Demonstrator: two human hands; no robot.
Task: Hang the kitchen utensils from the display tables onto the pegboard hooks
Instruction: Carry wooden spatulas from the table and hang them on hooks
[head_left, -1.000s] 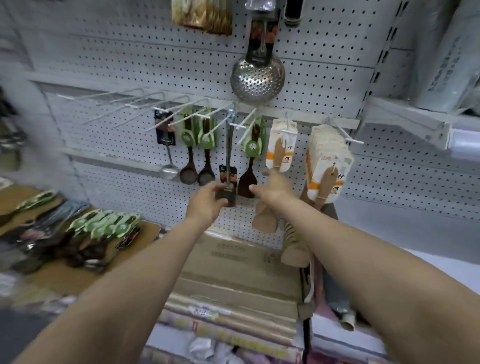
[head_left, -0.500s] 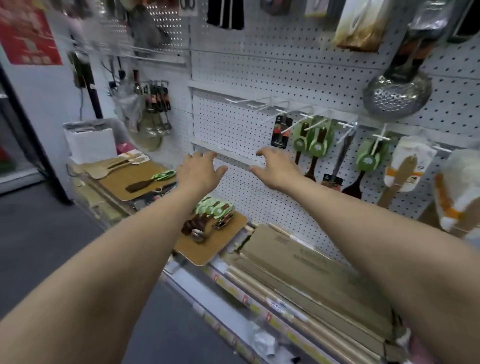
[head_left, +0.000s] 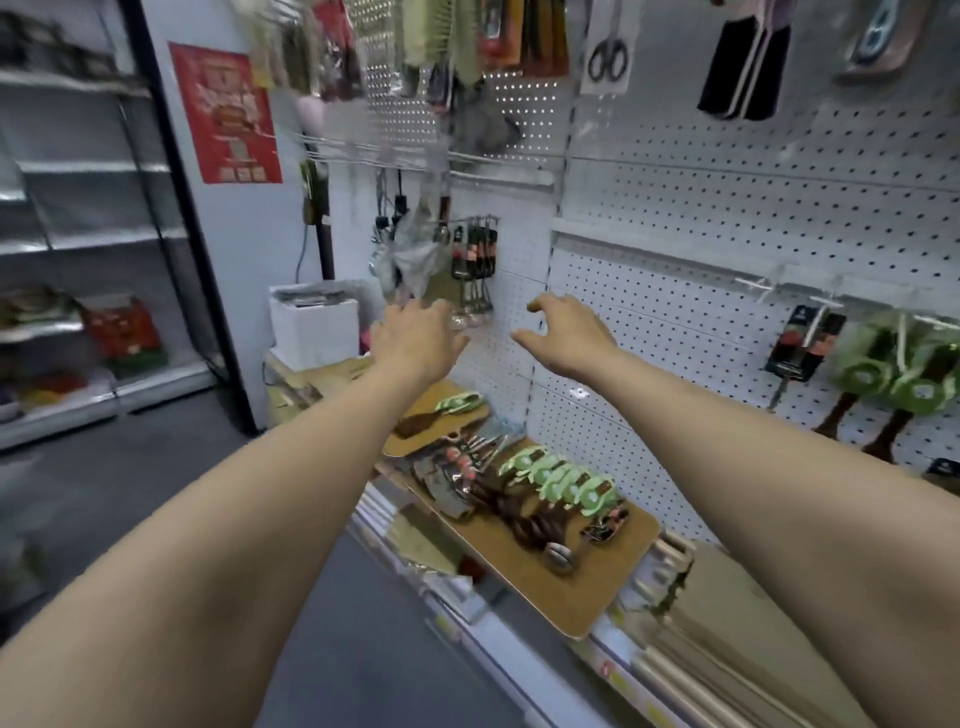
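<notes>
Hands first: left hand (head_left: 415, 338) and right hand (head_left: 563, 332) are both stretched out in front of the pegboard (head_left: 727, 208), side by side. Neither one is holding or touching anything. The left has relaxed, spread fingers, and the right is loosely curled with the thumb sticking out.

The loose utensils (head_left: 545, 488) sit lower down on the counter, framed between the two forearms and well apart from either hand. They're piled on the near brown board (head_left: 545, 587). It's a fan of green-carded ones with dark wooden ends plus some metal ones, too overlapped and blurry for an exact count. Just behind that is a second brown board (head_left: 415, 444) with one green-carded spatula (head_left: 441, 413) on it, so two boards in total.

Off to the right of the right hand, already hanging on the hooks (head_left: 758, 285), there's one black-carded utensil (head_left: 802, 343) and two green-carded spoons (head_left: 893, 379).

Farther out, a bunch of metal ladles (head_left: 475, 265) hangs just past the left hand. There's also one white box (head_left: 314, 322) at the counter's far end, one pair of scissors (head_left: 607, 54) up top and one red poster (head_left: 226, 111) on the wall.
</notes>
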